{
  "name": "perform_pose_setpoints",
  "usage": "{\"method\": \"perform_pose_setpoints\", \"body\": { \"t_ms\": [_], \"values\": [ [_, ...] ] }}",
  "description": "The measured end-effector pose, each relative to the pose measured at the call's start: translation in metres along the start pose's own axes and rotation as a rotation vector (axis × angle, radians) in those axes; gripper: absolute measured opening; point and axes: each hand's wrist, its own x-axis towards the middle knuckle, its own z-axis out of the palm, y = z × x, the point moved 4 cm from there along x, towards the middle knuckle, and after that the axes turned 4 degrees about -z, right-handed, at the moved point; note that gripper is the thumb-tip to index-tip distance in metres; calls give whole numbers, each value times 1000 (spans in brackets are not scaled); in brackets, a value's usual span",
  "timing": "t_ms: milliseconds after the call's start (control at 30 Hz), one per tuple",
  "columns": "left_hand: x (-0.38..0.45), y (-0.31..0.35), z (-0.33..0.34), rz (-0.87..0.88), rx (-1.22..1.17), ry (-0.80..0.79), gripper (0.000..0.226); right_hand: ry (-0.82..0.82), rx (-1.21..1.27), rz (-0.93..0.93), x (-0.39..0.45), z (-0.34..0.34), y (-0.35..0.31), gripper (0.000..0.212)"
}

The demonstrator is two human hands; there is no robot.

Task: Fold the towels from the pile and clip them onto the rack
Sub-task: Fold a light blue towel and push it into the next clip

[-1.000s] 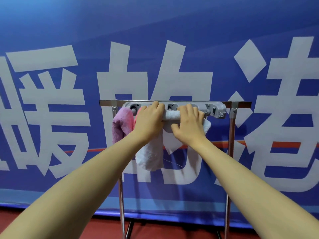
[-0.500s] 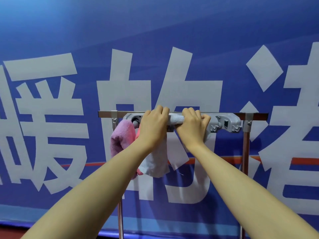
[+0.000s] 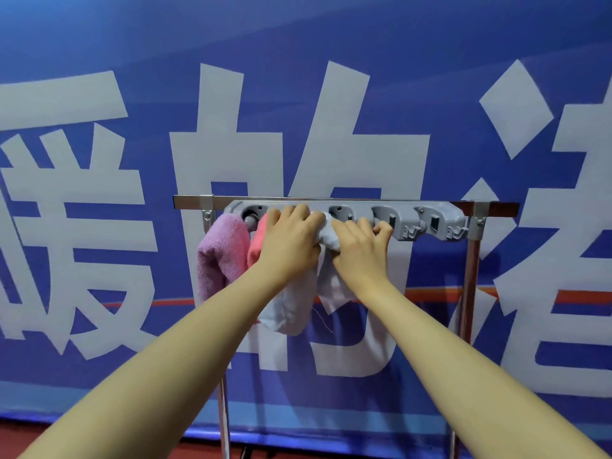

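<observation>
Both hands grip the bunched white terry towel (image 3: 299, 303) at the grey plastic clip rack (image 3: 407, 215), left hand (image 3: 291, 241) and right hand (image 3: 359, 250) side by side, purple fluffy towel (image 3: 220, 253) hanging just left of them

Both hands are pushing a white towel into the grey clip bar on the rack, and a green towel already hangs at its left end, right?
Not green. The head view shows a purple towel hanging at the left end of the grey clip bar; the rest holds.
</observation>
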Motion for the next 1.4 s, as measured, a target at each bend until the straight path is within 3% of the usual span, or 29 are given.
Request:
{"method": "perform_pose_setpoints", "body": {
  "t_ms": [133,433,600,733,833,967,1033,1167,1400],
  "values": [
    [-10,-9,-4,-80,60,-145,33,-28,46,10,-2,2,0,37],
    [-28,-12,0,-56,82,-211,22,-259,219,153,-19,8,-6,22],
    [-11,-3,-10,-26,57,-296,42,-378,261,228,-36,6,-11,10],
    [-12,-8,-13,-15,21,-364,44,-448,240,196,-41,5,-14,10],
    [-21,-14,-14,49,24,-410,55,-441,359,226,-47,2,-20,10],
    [-32,-17,-18,84,-25,-488,54,-439,535,308,-57,-4,-27,9],
    [-39,-20,-21,138,28,-507,51,-443,568,336,-61,-7,-27,23],
    [-56,-25,-21,307,193,-435,27,-398,539,423,-63,-11,-30,83],
    [-63,-37,-21,273,280,-368,31,-372,386,678,-63,3,-51,98]
  ]
}}
